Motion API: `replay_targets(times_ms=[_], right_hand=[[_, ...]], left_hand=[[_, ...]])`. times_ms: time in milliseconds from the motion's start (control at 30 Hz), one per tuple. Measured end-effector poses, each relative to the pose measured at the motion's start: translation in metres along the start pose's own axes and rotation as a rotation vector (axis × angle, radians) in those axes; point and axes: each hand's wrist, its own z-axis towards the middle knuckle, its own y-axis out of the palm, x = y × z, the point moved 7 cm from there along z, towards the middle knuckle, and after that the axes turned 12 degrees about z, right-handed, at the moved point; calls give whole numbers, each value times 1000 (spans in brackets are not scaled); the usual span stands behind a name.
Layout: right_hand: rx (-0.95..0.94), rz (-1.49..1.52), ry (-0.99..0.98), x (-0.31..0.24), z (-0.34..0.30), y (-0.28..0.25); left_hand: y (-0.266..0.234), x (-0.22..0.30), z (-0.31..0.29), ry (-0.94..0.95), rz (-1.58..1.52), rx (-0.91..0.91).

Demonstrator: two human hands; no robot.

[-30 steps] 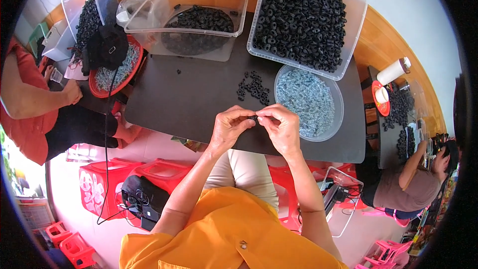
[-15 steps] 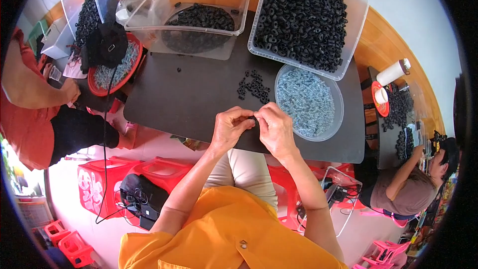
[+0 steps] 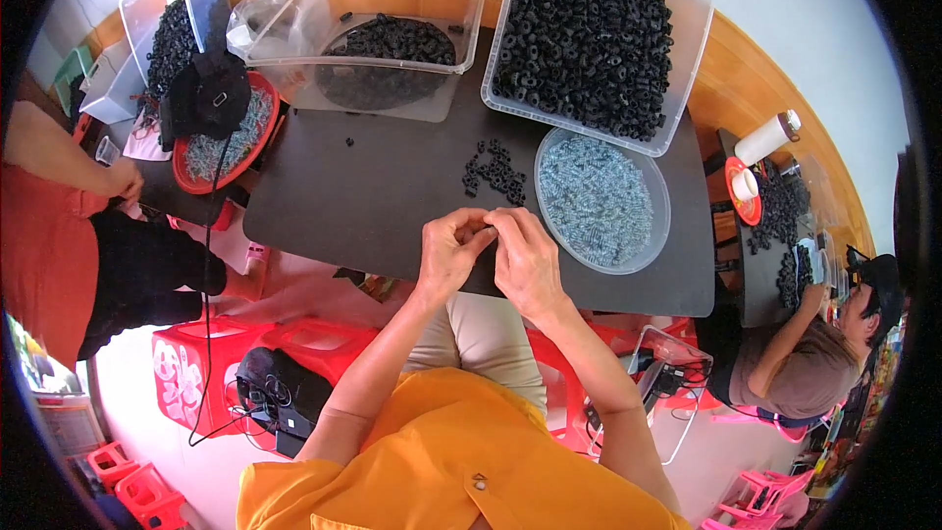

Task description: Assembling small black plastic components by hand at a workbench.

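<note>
- Hands: two, over the near edge of the worktop (image 3: 363, 186). Left hand (image 3: 449, 253) and right hand (image 3: 528, 263) meet at the fingertips.
- Grip: narrow on both, thumbs and forefingers pinched; whether anything is held, cannot tell, fingers cover it.
- Black pieces (image 3: 494, 174): one loose patch, too crowded to count, just beyond the hands, left of the bowl. One stray (image 3: 349, 141) toward the far left.
- Bowl (image 3: 662, 191): one, near the right edge, full of pale-blue bits (image 3: 596, 198), uncountable.
- Bins: two. Right bin (image 3: 693, 39) at the far right corner, heaped black; left bin (image 3: 461, 69) along the far edge, less filled.
- Versus a second ago: dark bit between fingertips then, now hidden; right hand turned inward; loose patch looks unchanged.
</note>
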Motion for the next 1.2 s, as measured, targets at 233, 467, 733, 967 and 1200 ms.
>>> replay_targets(times_ms=[233, 467, 733, 967, 1200], right_hand=[[83, -132, -114, -2, -7, 4], [33, -120, -154, 0, 0, 10], [-55, -158, -235, 2, 3, 19], [29, -218, -232, 3, -3, 14], [151, -52, 33, 2, -40, -7]], left_hand=[[0, 1, 3, -25, -106, -80], [2, 1, 6, -174, -432, -170], [1, -3, 9, -250, -490, -197], [0, -3, 10, -293, -379, -184], [-91, 72, 37, 29, -179, 312]])
